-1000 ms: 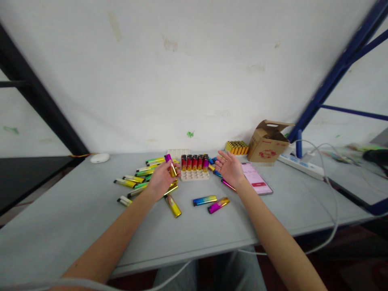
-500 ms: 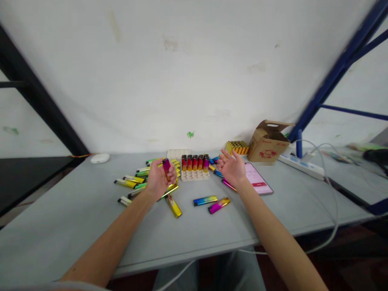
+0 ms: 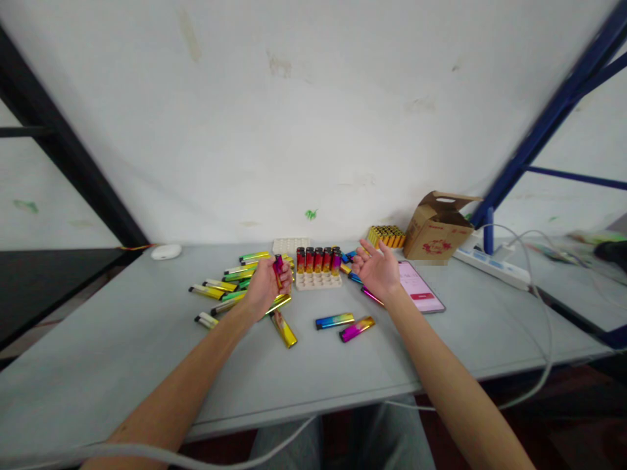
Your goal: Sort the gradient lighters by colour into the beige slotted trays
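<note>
Rotated within the left hand (image 3: 264, 287) since the earlier frame: one slim magenta-and-gold metallic stick (image 3: 278, 266), by then nearly upright and showing only at its upper end above the fingers. Grip on it: fingers curled and pressed together, stick pinched against the palm side; exact finger contact hidden by the hand itself. Located just left of a cream moulded tray (image 3: 318, 282) holding a block of upright red-and-black sticks (image 3: 318, 260).

Possible fault: stick slipping from the smooth metallic finish if the fingers loosened, then dropping into the loose yellow-and-green metallic sticks (image 3: 220, 287) or striking the upright block, with toppling as the likely result. Further hazard: loose gold stick (image 3: 284, 329) lying just below the left wrist, open to being nudged by a lowered forearm.

Right hand (image 3: 377, 267) held palm up, fingers spread, gripping nothing, above the grey table (image 3: 122, 346) and just beside a pink-screened smartphone (image 3: 421, 287). Both forearms extended forward from the lower frame corners, wrists raised clear of the tabletop.
</note>
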`<state>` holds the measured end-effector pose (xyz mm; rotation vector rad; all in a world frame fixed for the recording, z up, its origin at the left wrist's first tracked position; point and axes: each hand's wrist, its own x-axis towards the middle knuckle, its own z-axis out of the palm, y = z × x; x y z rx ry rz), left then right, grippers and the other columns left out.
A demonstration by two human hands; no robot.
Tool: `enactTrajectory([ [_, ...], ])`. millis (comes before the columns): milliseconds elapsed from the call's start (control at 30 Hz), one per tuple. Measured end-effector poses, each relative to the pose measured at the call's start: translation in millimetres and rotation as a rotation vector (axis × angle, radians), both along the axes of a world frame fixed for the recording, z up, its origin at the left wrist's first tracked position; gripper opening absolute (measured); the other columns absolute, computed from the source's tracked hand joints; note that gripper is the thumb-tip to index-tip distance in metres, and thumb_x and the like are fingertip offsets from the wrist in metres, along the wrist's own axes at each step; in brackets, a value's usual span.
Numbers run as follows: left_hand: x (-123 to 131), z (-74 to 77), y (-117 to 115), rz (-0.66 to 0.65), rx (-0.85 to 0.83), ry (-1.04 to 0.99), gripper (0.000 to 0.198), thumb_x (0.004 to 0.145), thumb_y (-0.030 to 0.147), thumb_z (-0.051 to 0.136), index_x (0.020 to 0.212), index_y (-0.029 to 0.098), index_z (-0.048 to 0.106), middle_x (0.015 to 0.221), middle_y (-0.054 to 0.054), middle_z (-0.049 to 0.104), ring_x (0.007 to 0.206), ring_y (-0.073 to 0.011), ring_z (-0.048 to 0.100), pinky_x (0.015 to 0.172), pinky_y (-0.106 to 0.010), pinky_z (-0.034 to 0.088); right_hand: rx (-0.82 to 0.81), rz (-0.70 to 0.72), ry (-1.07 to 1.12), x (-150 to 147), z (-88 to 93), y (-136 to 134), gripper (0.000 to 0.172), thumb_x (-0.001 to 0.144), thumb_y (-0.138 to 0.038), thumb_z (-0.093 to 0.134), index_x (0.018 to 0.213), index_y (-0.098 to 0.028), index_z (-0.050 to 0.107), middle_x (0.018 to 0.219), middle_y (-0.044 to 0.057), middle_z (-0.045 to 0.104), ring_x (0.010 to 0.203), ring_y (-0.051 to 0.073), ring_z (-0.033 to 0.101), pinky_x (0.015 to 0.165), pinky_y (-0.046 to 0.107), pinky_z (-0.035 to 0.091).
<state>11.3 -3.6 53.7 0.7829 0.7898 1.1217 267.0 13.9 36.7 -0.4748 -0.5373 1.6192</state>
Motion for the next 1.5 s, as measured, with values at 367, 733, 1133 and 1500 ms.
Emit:
enactTrajectory([
  [367, -1, -5.6, 0, -0.054, 0.031, -0.031, 0.031, 0.087, 0.032, 0.03, 0.063, 0.019, 0.044, 0.054, 0.002, 0.036, 0.045, -0.0121, 0.037, 0.038, -0.02, 0.033, -0.022, -0.016, -0.013, -2, 4.3, -2, 0.029, 0.091, -0.041, 0.045, 0.095, -0.018, 0.062, 0.069, 0.003, 0.068, 0.058, 0.015, 0.063, 0.053, 0.026, 0.05],
  [733, 1, -2.8, -6, -0.093, 0.035, -0.056, 0.037, 0.091, 0.038, 0.03, 0.063, 0.018, 0.045, 0.054, 0.002, 0.036, 0.045, -0.012, 0.036, 0.039, -0.02, 0.034, -0.017, -0.011, -0.003, -1, 2.7, -1, 0.029, 0.09, -0.042, 0.048, 0.095, -0.018, 0.062, 0.069, 0.003, 0.068, 0.058, 0.015, 0.064, 0.053, 0.026, 0.05],
  [1133, 6, -4.8, -9, -0.112, 0.042, -0.133, 0.02, 0.086, 0.026, 0.042, 0.076, 0.015, 0.057, 0.069, -0.007, 0.058, 0.059, -0.0169, 0.055, 0.052, -0.026, 0.045, -0.009, -0.027, -0.064, -3, 4.3, -1, 0.029, 0.09, -0.042, 0.047, 0.094, -0.019, 0.063, 0.067, 0.002, 0.067, 0.057, 0.015, 0.062, 0.051, 0.025, 0.049],
  [1500, 8, -9.4, -8, -0.103, 0.141, -0.079, 0.008, 0.085, 0.021, 0.063, 0.083, 0.015, 0.057, 0.074, -0.003, 0.061, 0.065, -0.0133, 0.058, 0.062, -0.024, 0.048, 0.105, -0.159, -0.237, -10, -1.6, 0, 0.019, 0.084, -0.036, 0.056, 0.086, -0.02, 0.065, 0.064, -0.001, 0.065, 0.055, 0.011, 0.059, 0.053, 0.022, 0.048],
])
